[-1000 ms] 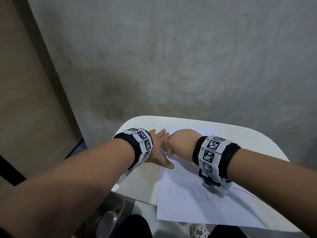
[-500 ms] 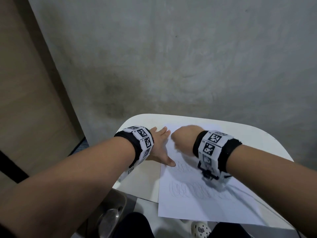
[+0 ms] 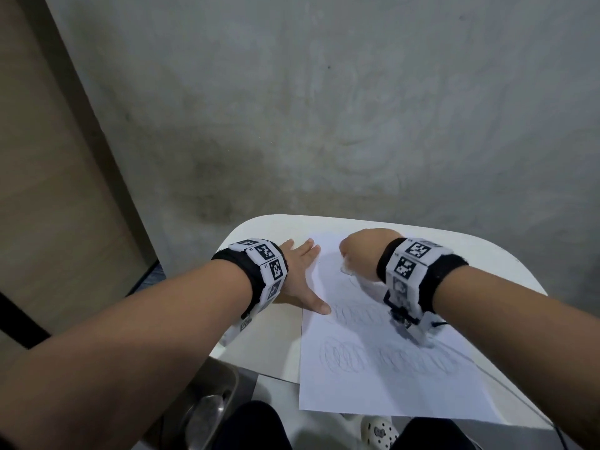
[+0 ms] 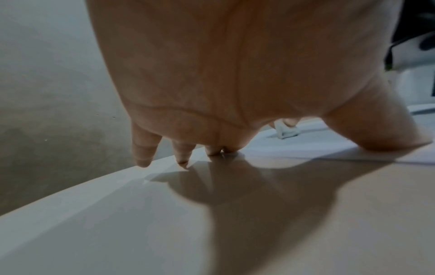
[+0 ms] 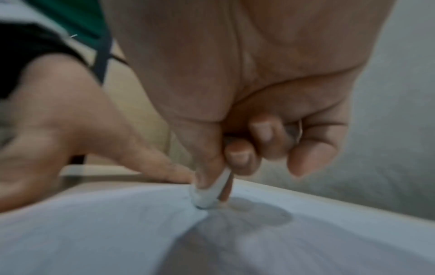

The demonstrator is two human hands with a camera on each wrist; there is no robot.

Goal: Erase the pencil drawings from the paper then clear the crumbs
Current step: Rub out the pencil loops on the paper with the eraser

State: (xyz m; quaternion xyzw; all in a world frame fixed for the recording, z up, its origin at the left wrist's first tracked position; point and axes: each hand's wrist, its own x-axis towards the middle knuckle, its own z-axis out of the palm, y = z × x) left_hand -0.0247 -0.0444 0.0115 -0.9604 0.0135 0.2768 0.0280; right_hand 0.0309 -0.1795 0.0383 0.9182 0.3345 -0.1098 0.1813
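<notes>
The grey wall (image 3: 357, 108) fills most of the head view, with a tan panel (image 3: 39, 190) to its left. Below it stands the white desk (image 3: 487, 254), its near edge cut off by the person's arms and the bottom of the picture. On the desk lies the sheet of paper (image 3: 373, 384), its left edge just beside the bare desk top and its far end partly hidden behind the right hand. Faint pencil loops (image 3: 383, 358) run in rows across the paper; the upper rows are hard to make out and partly covered by the right wristband (image 3: 412, 271).

The left hand (image 3: 300, 277) lies flat with fingers spread straight — thumb tip on the paper's left edge, the other fingertips (image 4: 181, 160) on the desk or paper near the far corner. The right hand (image 3: 363, 251) is curled, thumb and fingers pinching a small white eraser (image 5: 209, 195) whose tip presses on the paper near its far end. The right wrist view is blurred, so the eraser's shape is unclear and any crumbs cannot be told apart. From the head view the eraser is almost wholly hidden under the fist — only a pale smear shows.
</notes>
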